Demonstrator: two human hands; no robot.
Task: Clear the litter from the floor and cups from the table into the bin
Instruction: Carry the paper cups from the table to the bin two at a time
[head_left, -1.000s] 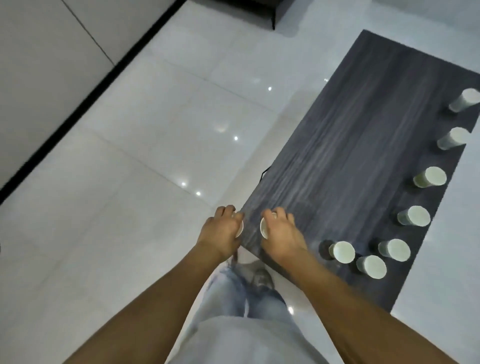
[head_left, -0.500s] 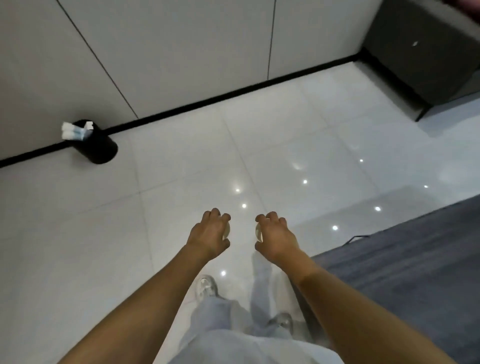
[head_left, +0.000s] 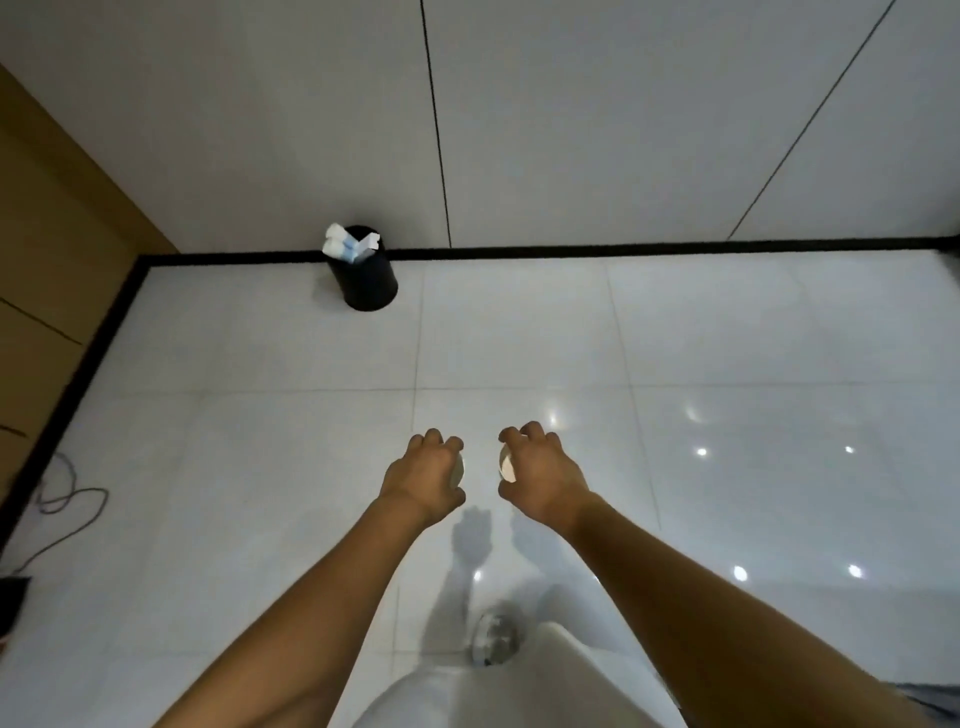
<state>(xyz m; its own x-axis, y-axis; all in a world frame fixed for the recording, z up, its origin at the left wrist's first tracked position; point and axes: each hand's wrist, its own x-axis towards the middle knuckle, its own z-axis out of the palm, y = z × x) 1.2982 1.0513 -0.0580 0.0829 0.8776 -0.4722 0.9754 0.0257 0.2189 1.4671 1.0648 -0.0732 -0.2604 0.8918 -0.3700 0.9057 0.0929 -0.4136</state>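
The bin (head_left: 368, 278), black and round, stands in the upper left of the frame on the white tiled floor (head_left: 519, 338), against the dark skirting at the foot of the wall, well apart from both hands. White and blue litter (head_left: 349, 245) sticks out of its top. Each hand carries a cup: the left hand (head_left: 423, 475) curls its fingers round one cup (head_left: 457, 466), of which only a pale sliver shows at the thumb side, and the right hand (head_left: 540, 475) grips the other cup (head_left: 506, 462), its white rim turned toward the left hand. The hands hang side by side at the centre of the frame, close but not touching, knuckles up, both forearms stretched forward from the lower corners. A shoe (head_left: 494, 643) shows at the lower middle, a grey cable (head_left: 62, 504) lies at the left edge
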